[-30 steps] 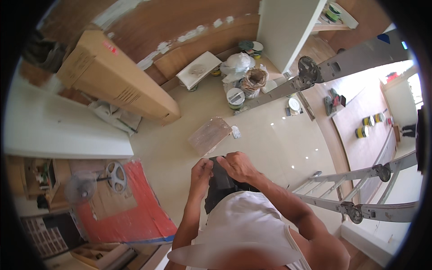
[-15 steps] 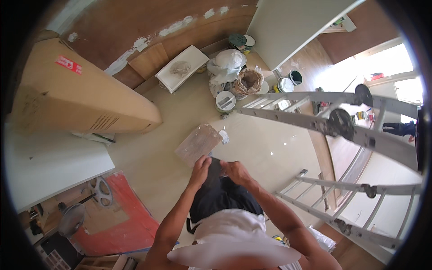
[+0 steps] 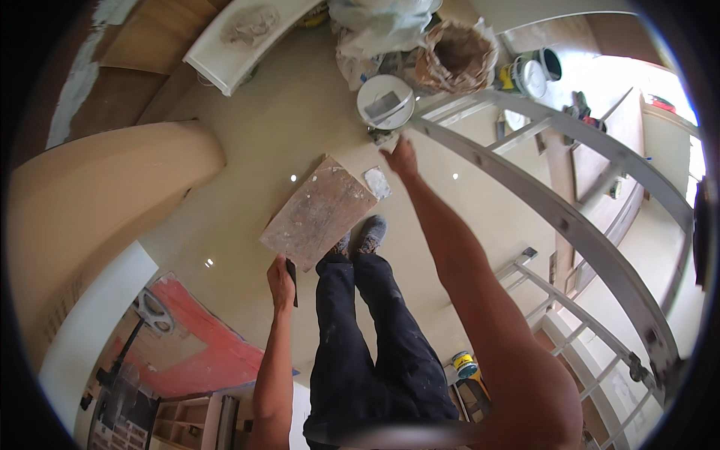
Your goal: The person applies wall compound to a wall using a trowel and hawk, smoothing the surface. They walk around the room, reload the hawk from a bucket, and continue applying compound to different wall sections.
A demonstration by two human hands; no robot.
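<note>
My left hand is closed around a thin, flat black piece, seen nearly edge-on; its kind cannot be made out. A stained, speckled wooden board lies just ahead of that hand, in front of my feet. My right hand is stretched forward, fingers apart and nothing in it. Just beyond it stands a bucket with a white lid, and a flat grey plate-like piece rests on top. A small dark object sits on the floor between this hand and the bucket.
An aluminium ladder runs along my right, close to the right arm. Beyond the bucket stand a crumpled brown paper bag and plastic bags. A large cardboard box and a white tray lie to the left.
My hands have parted: both were at the black piece near my waist, and now only the left holds it. The right has reached forward toward the bucket. The view has tilted lower and nearer.
</note>
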